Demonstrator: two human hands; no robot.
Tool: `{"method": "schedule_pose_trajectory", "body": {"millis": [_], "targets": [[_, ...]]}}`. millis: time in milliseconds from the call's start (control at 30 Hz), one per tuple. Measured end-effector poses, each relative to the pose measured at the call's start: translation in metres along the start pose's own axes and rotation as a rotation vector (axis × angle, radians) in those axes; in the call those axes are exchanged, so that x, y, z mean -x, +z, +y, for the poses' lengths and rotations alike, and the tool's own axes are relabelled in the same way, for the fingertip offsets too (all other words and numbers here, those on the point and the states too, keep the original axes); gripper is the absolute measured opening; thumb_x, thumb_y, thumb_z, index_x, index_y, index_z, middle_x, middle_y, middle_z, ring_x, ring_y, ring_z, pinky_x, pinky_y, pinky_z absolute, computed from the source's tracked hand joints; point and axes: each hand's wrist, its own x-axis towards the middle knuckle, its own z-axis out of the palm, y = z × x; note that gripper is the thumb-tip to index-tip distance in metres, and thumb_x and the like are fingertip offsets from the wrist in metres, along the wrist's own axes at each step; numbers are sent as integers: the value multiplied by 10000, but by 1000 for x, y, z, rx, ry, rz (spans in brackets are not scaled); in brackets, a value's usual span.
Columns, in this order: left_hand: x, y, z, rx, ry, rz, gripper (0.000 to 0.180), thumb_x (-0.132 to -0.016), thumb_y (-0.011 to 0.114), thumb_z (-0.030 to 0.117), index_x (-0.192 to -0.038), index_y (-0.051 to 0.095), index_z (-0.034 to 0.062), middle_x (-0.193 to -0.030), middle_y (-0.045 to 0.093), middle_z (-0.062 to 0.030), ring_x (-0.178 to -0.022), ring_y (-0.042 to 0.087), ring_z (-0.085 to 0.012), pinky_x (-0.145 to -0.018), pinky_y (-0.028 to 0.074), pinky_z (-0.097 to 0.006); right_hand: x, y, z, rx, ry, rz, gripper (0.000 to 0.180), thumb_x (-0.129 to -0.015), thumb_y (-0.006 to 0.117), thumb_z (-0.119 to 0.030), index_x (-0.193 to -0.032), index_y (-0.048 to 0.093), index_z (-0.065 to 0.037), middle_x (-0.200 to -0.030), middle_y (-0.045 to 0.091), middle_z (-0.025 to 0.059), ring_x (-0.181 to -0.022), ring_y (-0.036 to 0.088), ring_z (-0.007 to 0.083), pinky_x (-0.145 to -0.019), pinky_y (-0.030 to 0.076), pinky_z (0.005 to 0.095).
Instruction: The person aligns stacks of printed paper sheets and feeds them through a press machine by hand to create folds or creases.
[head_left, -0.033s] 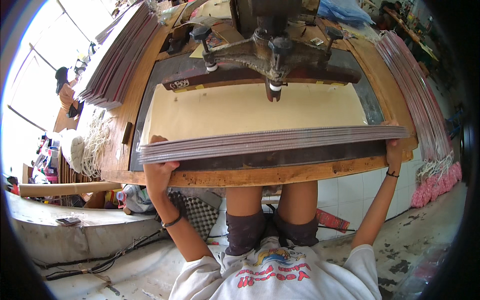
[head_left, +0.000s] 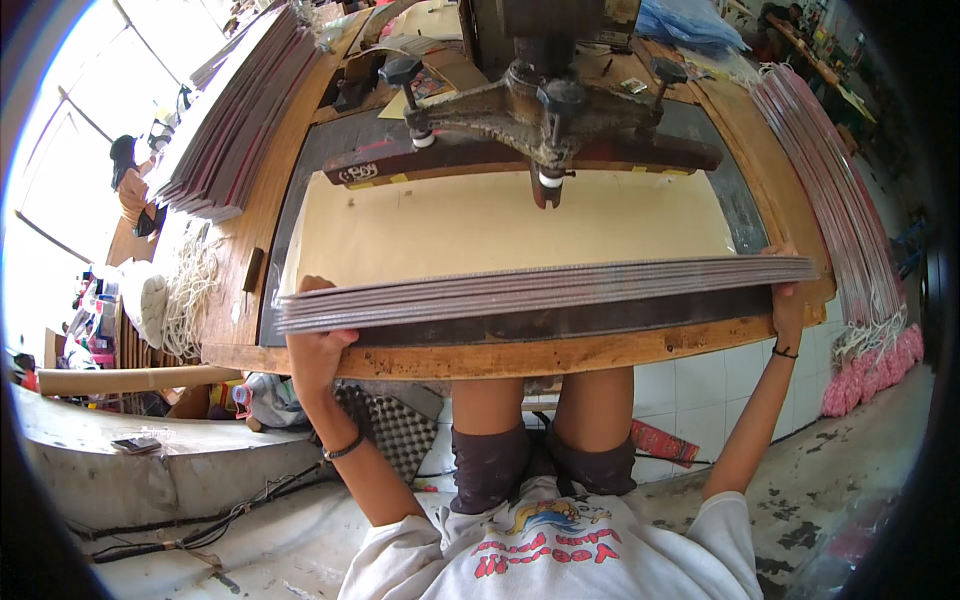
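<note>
- Your left hand [head_left: 318, 345] grips the left end of a wide stack of flat sheets [head_left: 545, 288]; its fingers are curled shut around that end, thumb side on top, with the knuckles at the front edge of the table [head_left: 520, 358]; a dark band sits on that wrist.
- Your right hand [head_left: 788, 300] holds the right end of the same stack; its fingers are wrapped closed over the end, and a thin dark band circles that wrist too.
- The stack of flat sheets lies lengthwise along the front of the table, spanning almost its whole width; its grey-purple edges face you, fanned slightly at the left end.
- Behind the stack, a pale tan board [head_left: 500, 225] lies flat on the table inside a dark frame.
- Behind the tan board, a heavy metal press head [head_left: 545, 100] reaches over the table; its dark bar runs left to right, and a short punch tip points down just above the board.
- On the table's left side, another pile of sheets [head_left: 240, 120] leans at an angle; beside it, off the table's left edge, a bundle of white cords [head_left: 190, 290] hangs.
- Along the table's right edge, a long row of flattened bags [head_left: 840, 190] stands on edge; pink tassels [head_left: 870, 375] hang at its near end.
- Far to the left of the table, another person [head_left: 130, 185] stands by a bright window.
- Below the table's front edge, your knees show in dark shorts.
</note>
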Motion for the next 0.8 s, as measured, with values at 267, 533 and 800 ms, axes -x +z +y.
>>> {"method": "schedule_pose_trajectory", "body": {"millis": [267, 533, 800], "targets": [[3, 0, -3, 113, -40, -25, 509, -578, 861, 240, -864, 504, 17, -776, 511, -38, -765, 560, -148, -751, 474, -286, 0, 17, -22, -102, 38, 26, 655, -729, 559, -711, -901, 442, -91, -889, 531, 60, -866, 533, 143, -790, 445, 297], [3, 7, 0, 15, -101, 50, 201, -752, 650, 73, -848, 489, 1, -790, 524, -81, -775, 553, -166, -784, 448, -290, -2, 25, -36, -150, 82, 89, 438, -842, 587, -485, -876, 430, -77, -861, 548, 72, -821, 541, 145, -752, 449, 275], [1, 7, 8, -10, -107, 16, 206, -796, 622, 148, -848, 460, 33, -781, 472, -60, -775, 522, -161, -779, 430, -297, -8, 27, -44, -173, 59, 129, 247, -798, 668, -124, -854, 435, -68, -818, 575, 98, -791, 572, 178, -759, 459, 295]]}}
